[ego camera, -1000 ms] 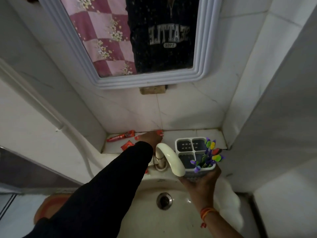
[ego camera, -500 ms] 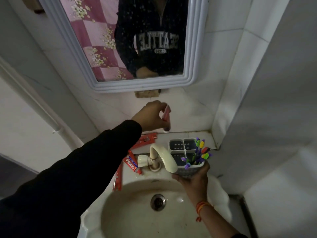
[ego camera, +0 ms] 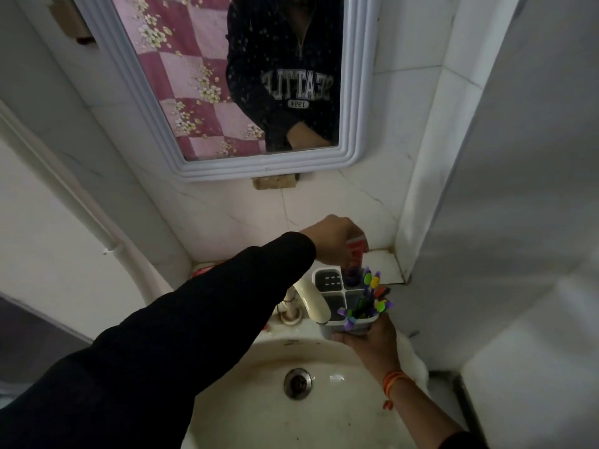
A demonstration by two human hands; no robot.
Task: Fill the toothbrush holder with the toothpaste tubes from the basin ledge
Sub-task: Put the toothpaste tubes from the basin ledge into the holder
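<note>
my left hand [ego camera: 334,239] pinched a toothpaste tube [ego camera: 356,254] upright over the toothbrush holder [ego camera: 337,286]; right hand [ego camera: 372,338] fingers gripped its base.

Holder [ego camera: 327,280] held over basin's right rim, four compartments. Near-right compartment packed with toothbrushes [ego camera: 369,299], heads fanning up and right: blocked. Far-right compartment taken by red tube [ego camera: 356,251] going in, left hand [ego camera: 330,238] closed on it above. Far-left compartment open from above. Near-left compartment partly overhung by tap spout [ego camera: 312,301], which touches or nearly touches holder's left side. Right hand [ego camera: 372,338] cups holder from below. Corner wall [ego camera: 421,205] close on right, tiled wall just behind. Basin bowl [ego camera: 259,367] free below; left sleeve [ego camera: 194,319] crosses its left side and covers most of ledge.
</note>
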